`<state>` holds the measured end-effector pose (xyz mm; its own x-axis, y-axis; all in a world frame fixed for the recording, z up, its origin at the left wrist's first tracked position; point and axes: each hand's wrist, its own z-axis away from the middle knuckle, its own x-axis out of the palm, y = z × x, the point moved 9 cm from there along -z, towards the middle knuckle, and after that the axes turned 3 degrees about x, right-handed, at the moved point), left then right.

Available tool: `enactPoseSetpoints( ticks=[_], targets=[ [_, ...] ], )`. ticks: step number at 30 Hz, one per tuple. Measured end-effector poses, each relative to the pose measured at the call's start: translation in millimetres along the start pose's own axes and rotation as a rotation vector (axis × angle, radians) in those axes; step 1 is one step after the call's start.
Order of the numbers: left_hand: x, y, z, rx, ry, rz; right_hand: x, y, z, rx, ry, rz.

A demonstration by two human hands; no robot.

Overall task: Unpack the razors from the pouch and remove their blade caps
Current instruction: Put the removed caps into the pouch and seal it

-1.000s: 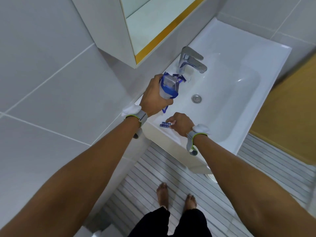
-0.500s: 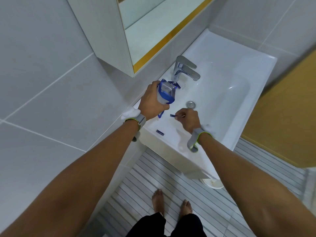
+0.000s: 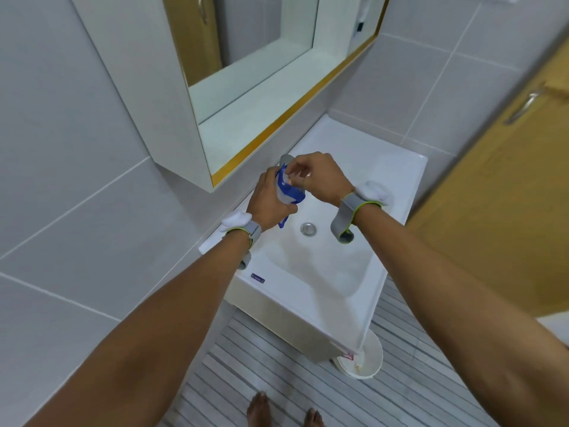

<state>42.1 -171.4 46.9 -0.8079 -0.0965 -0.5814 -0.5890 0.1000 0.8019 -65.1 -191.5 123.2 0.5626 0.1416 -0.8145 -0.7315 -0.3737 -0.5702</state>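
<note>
My left hand [image 3: 267, 201] grips a clear pouch with blue edges [image 3: 291, 195] upright over the back of the white sink [image 3: 397, 192]. My right hand [image 3: 320, 177] is at the pouch's mouth, thumb and fingers pinched together there. What lies between those fingers is hidden. No razor is plainly visible; the pouch's contents are blurred. A small blue blade cap [image 3: 258, 278] lies on the sink's near left rim, apart from both hands.
The tap [image 3: 284, 158] is mostly hidden behind the pouch. The drain [image 3: 308, 228] sits below my hands. A mirror cabinet [image 3: 172, 103] juts out overhead on the left. A wooden door [image 3: 508, 195] stands to the right, and a white cup [image 3: 368, 363] under the sink.
My right hand rose from the sink's near rim to the pouch's mouth; the small blue piece it carried half a second ago is out of sight. The view tilted upward.
</note>
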Motion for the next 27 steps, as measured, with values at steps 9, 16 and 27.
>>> enactPoseSetpoints(
  ticks=[9, 16, 27],
  targets=[
    [-8.3, -40.3, 18.1, -0.05, 0.022, 0.015, 26.9, 85.3, 28.6, 0.396, 0.33, -0.484],
    [-9.1, -69.6, 30.0, -0.07, 0.026, 0.003, 207.2, 111.8, 84.4, 0.505, -0.367, -0.24],
    [-3.1, -85.9, 34.6, -0.057, -0.006, 0.009, 263.2, 81.6, 95.2, 0.3, -0.398, -0.007]
  ],
)
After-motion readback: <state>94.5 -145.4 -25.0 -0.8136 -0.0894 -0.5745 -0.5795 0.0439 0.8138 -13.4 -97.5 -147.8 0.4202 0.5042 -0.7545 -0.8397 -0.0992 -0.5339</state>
